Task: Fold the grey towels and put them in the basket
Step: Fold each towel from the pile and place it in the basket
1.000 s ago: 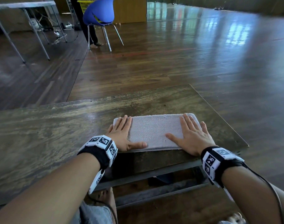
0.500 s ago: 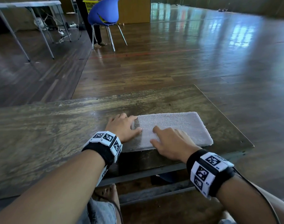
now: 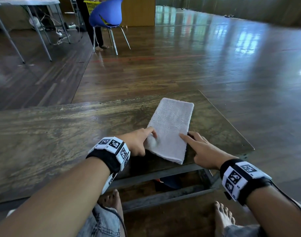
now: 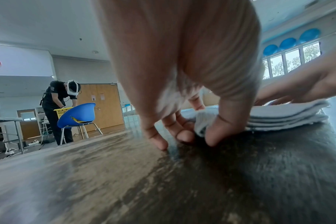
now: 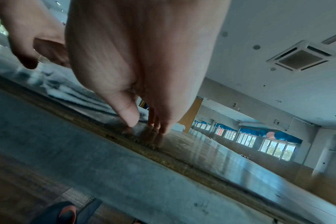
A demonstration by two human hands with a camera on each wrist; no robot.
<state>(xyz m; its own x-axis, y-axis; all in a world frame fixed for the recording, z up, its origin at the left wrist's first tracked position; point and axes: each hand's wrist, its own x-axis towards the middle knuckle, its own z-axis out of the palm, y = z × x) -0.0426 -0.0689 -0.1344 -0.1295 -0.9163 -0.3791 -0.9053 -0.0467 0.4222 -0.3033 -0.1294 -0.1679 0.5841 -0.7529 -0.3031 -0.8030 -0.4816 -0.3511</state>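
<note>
A folded grey towel (image 3: 171, 127) lies on the worn wooden table (image 3: 52, 134), its long side pointing away from me and its layered edges showing in the left wrist view (image 4: 290, 116). My left hand (image 3: 150, 139) pinches the towel's near left corner, thumb (image 4: 220, 133) against curled fingers. My right hand (image 3: 190, 137) is at the near right edge, index finger straight on top of the towel. Its other fingertips (image 5: 159, 128) touch the table beside the towel (image 5: 77, 92).
The towel lies near the table's right end (image 3: 249, 147), close to the front edge. Far back left, a yellow basket (image 3: 92, 5) sits on a blue chair (image 3: 105, 14) with a person (image 4: 56, 106) bent over it. A folding table (image 3: 26, 2) stands beyond.
The towel lay crosswise under both flat hands; it now points away from me. My left hand went from pressing to pinching its corner, and my right hand slid to the right edge.
</note>
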